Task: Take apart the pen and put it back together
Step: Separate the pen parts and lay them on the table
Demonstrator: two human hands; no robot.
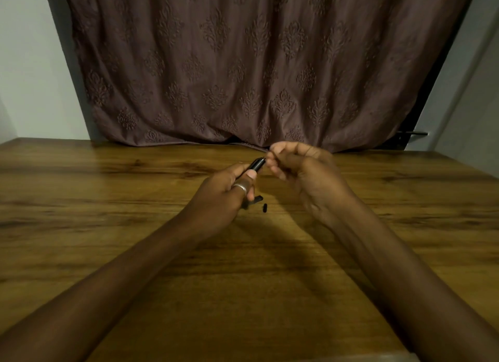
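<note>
My left hand [226, 191] grips a black pen barrel [257, 164] that points up and to the right above the wooden table [108, 199]. A silver ring sits on one of its fingers. My right hand [299, 170] is curled at the barrel's far end, its fingertips pinched close to the tip; what they pinch is too small to make out. Two black pen pieces lie on the table just below my left hand: a longer piece [258, 199], partly hidden by my fingers, and a small oval piece [265, 208].
A brown patterned curtain [243, 64] hangs behind the table's far edge. Pale walls flank it, and a dark door handle [411, 134] shows at the right.
</note>
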